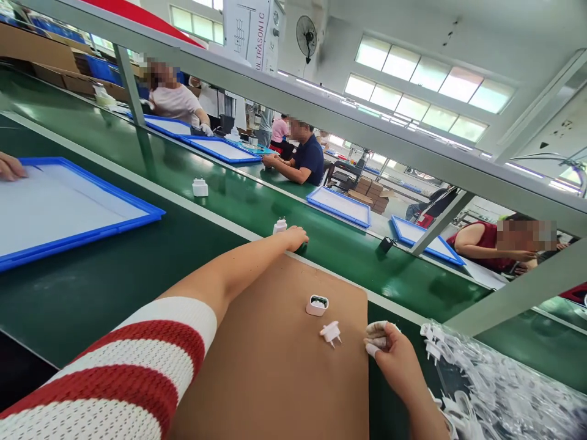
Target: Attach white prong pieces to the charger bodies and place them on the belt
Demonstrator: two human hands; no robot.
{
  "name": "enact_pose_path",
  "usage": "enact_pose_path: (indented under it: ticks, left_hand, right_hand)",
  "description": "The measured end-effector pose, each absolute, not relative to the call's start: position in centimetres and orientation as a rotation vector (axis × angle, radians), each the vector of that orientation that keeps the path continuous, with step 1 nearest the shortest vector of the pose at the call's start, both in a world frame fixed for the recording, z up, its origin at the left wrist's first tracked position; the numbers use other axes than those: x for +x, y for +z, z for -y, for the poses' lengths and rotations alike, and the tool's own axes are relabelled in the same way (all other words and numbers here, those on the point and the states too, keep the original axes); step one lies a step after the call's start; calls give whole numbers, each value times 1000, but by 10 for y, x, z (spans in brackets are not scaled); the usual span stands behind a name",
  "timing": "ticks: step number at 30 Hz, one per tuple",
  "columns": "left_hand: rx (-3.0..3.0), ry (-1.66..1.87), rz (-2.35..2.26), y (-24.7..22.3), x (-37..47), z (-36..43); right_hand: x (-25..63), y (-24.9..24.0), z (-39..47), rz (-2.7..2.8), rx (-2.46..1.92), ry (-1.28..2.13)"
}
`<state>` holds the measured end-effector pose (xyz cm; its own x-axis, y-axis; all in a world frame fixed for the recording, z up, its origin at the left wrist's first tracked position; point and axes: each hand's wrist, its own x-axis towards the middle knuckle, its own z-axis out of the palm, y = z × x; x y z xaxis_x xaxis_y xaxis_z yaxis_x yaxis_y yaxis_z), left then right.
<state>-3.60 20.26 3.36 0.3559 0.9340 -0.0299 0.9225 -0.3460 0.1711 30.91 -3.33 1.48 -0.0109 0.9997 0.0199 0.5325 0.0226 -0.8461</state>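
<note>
My left hand (297, 238) reaches out over the green belt, palm down, with its fingers bent; their undersides are hidden. Close beside it, on its left, a white charger (279, 225) stands with its pins up. My right hand (398, 357) hovers by the right edge of the brown mat (275, 366), white covers on its fingertips. Its fingers curl loosely apart from the thumb, and nothing shows between them. To its left on the mat lie a white plug piece with two pins (331, 333) and an open white charger housing (317, 305) with a green board inside.
Another white charger (200, 187) stands farther left on the belt (238, 211). White parts in clear plastic (499, 379) pile up at right. A blue-rimmed tray (82, 227) lies left, with another person's hand (10, 167) on it. A slanted metal post (518, 293) rises at right.
</note>
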Motion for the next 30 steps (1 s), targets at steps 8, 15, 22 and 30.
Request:
enact_pose_path:
  ticks: [8, 15, 22, 30]
  left_hand:
    - [2437, 122, -1886, 48, -50, -185]
    - [2674, 698, -1765, 85, -46, -123]
    - [2690, 1064, -1036, 67, -5, 4]
    - [2545, 787, -1019, -7, 23, 37]
  right_hand:
    - [241, 5, 60, 2327, -1289, 602]
    - [236, -9, 57, 2126, -1300, 695]
    - [259, 14, 52, 1266, -1222, 1132]
    - [257, 21, 44, 1064, -1147, 1414]
